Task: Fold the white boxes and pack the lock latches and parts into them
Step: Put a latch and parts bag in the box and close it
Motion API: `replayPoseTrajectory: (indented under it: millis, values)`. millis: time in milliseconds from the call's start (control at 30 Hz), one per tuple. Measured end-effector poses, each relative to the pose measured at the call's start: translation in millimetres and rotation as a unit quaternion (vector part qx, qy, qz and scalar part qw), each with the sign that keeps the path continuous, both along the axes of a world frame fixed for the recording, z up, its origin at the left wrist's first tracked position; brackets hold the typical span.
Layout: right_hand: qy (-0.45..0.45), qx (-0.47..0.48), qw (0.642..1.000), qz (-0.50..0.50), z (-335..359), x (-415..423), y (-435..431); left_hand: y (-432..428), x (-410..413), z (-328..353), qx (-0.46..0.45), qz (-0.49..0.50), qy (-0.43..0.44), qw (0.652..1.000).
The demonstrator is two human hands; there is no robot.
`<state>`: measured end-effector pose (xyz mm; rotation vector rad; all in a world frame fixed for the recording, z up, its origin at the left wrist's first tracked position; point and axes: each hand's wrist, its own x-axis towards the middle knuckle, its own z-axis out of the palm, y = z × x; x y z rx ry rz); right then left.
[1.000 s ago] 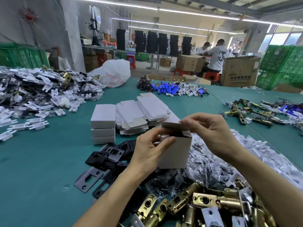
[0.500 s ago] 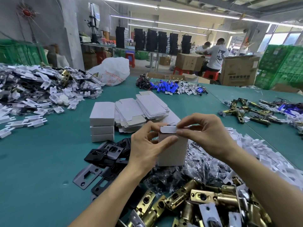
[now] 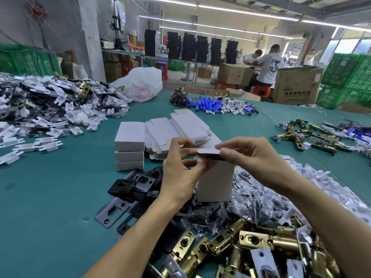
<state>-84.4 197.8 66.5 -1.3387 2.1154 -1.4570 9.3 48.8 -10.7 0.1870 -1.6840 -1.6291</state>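
White box (image 3: 215,183) stands upright at the centre of the view, its base set among clear bags of small dark parts (image 3: 255,199). The left hand (image 3: 178,175) grips its upper left side, with fingers (image 3: 179,141) curled behind the top edge and the thumb pressed on the front. The right hand (image 3: 249,157) pinches the top flap (image 3: 207,151) between thumb and forefinger. The flap lies almost level over the opening, with a dark gap beneath it.

At 9 o'clock from the box, close by, black strike plates (image 3: 138,183) lie heaped, partly under the left wrist. At 10 o'clock stands a stack of three folded boxes (image 3: 130,149). Just beside it, toward 12 o'clock, is a fanned pile of flat box blanks (image 3: 176,131), partly hidden by the hands. At 6 o'clock brass latches (image 3: 236,245) crowd the bottom edge, cut off by the frame and crossed by both forearms. White plastic pieces (image 3: 325,183) spread at 3 o'clock.

The green surface (image 3: 50,197) also carries a mixed heap of white and dark parts (image 3: 50,101) far out at 10 o'clock, a white plastic bag (image 3: 142,85) at 11, blue cylinders (image 3: 204,103) at 12, and more brass latches (image 3: 301,137) at 2. Beyond is a workshop with green crates (image 3: 349,81), cardboard cartons (image 3: 297,85) and seated people (image 3: 270,67) at 1 o'clock.

The inside of the box cannot be seen.
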Motion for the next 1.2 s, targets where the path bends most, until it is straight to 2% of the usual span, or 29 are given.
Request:
replayPoseTrajectory:
  millis: [133, 267, 367, 467, 567, 667, 767, 967, 1200]
  values:
    - [0.037, 0.01, 0.999, -0.002, -5.2, -4.0, 8.5, 2.3, 0.7, 2.7, -0.042, -0.012, 0.008, 0.999]
    - [0.071, 0.03, 0.997, -0.004, -8.4, -3.8, 9.1, 1.0, 2.6, 1.8, -0.032, -0.02, -0.011, 0.999]
    - [0.046, 0.028, 0.999, -0.004, -8.2, -4.8, 12.3, 1.1, 2.6, 1.5, -0.02, -0.026, -0.01, 0.999]
    - [0.071, 0.032, 0.997, -0.006, -8.0, -6.2, 13.1, 1.8, 1.0, 0.2, -0.017, -0.027, -0.018, 0.999]
    - [0.101, 0.015, 0.995, -0.018, -7.2, -5.3, 10.2, 1.1, 2.0, 3.0, -0.015, -0.043, -0.021, 0.999]
    - [0.072, -0.014, 0.997, -0.01, -4.5, -5.8, 7.2, -0.2, 2.1, 3.3, -0.021, -0.054, -0.019, 0.998]
    - [0.108, -0.019, 0.994, -0.026, -7.0, -9.4, 5.4, 1.6, 1.9, 2.4, -0.011, -0.063, -0.02, 0.998]
    - [0.114, -0.022, 0.993, -0.035, -9.0, -5.3, 6.6, 8.4, 2.2, 6.3, -0.008, -0.059, 0.031, 0.998]
    - [0.122, 0.008, 0.992, -0.033, -10.9, -4.9, 12.9, 1.5, 3.0, -0.8, -0.027, -0.076, 0.044, 0.996]
